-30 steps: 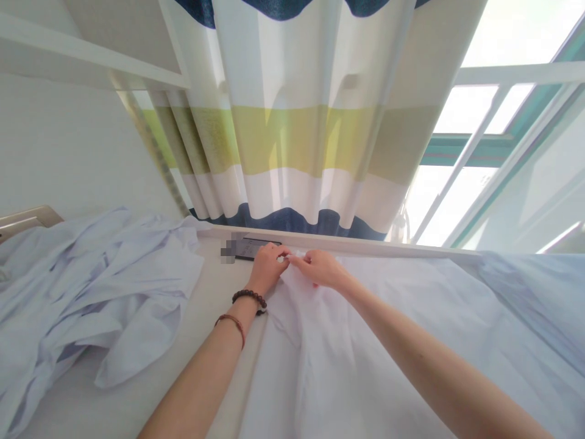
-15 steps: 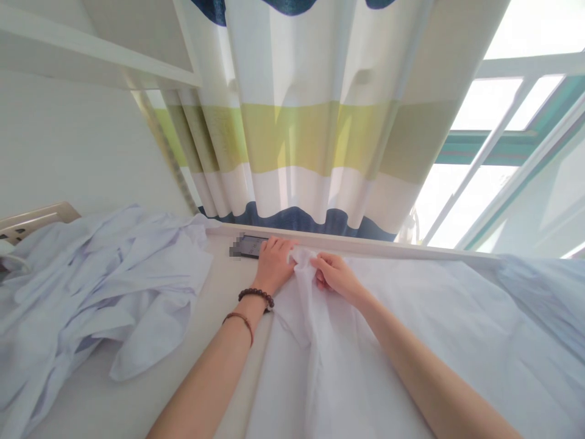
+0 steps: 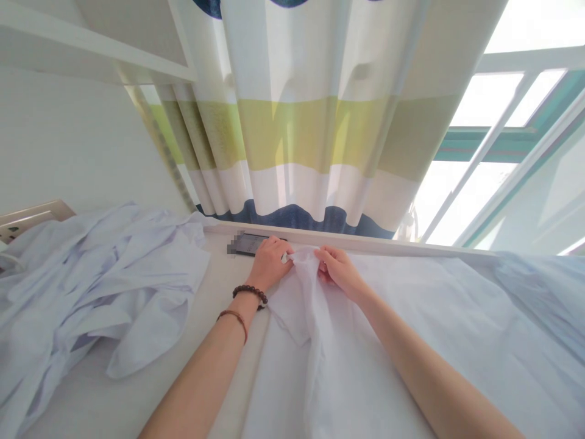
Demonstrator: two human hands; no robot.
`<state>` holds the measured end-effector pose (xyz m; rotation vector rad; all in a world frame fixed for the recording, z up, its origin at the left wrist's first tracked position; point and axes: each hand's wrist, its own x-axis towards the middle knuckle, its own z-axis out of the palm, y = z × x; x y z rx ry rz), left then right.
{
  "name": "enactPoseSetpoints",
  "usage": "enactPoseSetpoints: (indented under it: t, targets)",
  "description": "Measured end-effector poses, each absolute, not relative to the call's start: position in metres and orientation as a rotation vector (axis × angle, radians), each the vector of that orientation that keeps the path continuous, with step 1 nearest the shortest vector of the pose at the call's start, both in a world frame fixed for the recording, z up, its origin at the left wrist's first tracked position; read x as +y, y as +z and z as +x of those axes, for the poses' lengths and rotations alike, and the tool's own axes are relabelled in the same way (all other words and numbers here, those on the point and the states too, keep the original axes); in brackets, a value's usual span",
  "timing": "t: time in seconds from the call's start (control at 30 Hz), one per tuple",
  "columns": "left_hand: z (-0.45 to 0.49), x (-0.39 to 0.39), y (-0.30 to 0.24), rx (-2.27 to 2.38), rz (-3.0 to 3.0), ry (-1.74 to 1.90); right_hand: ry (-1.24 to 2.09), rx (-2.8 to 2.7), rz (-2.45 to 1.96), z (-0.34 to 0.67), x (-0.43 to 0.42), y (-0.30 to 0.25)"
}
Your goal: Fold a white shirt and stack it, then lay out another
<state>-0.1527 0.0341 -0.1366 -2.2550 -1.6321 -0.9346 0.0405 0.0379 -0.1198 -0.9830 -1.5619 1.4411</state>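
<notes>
A white garment (image 3: 402,341) lies spread over the table in front of me, its far edge near the back rail. My left hand (image 3: 269,263) pinches that far edge, with two bracelets on its wrist. My right hand (image 3: 338,271) grips the same cloth a little to the right, and a raised fold of fabric (image 3: 305,268) stands between the two hands. Both hands are closed on the garment. A dark phone (image 3: 249,244) lies flat just beyond my left hand.
A heap of crumpled white garments (image 3: 91,292) covers the left of the table. A striped curtain (image 3: 301,140) hangs behind the back rail (image 3: 388,245). A window (image 3: 503,152) is at the right, and a power strip (image 3: 18,222) at the far left.
Both hands have drawn the garment's far edge up into a taller fold between them. My right hand shifted slightly right and closed more tightly on the cloth.
</notes>
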Motion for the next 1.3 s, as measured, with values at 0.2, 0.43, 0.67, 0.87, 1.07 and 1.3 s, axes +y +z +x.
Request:
enactPoseSetpoints:
  t: [0.2,0.43,0.67,0.87,1.07,1.3]
  targets:
    - [-0.161,0.018,-0.132,-1.462,-2.469,-0.681,1.297,-1.716,-0.971,0.031,0.039,-0.115]
    - [-0.162,0.021,-0.125,-1.813,-2.744,-0.922,1.183,-1.981,-1.059,0.025,0.035,-0.107]
    - [-0.158,0.034,-0.115,-2.133,-2.781,-1.051,0.937,-2.222,-1.149,0.037,0.001,-0.110]
    - [-0.142,0.041,-0.113,-2.354,-2.652,-1.214,0.430,-2.674,-1.328,0.044,-0.082,-0.104]
    - [-0.140,0.042,-0.121,-2.745,-2.506,-1.381,0.397,-2.896,-1.145,0.042,-0.113,-0.101]
    - [-0.137,0.046,-0.124,-2.858,-2.252,-1.436,0.370,-2.737,-0.876,0.035,-0.115,-0.136]
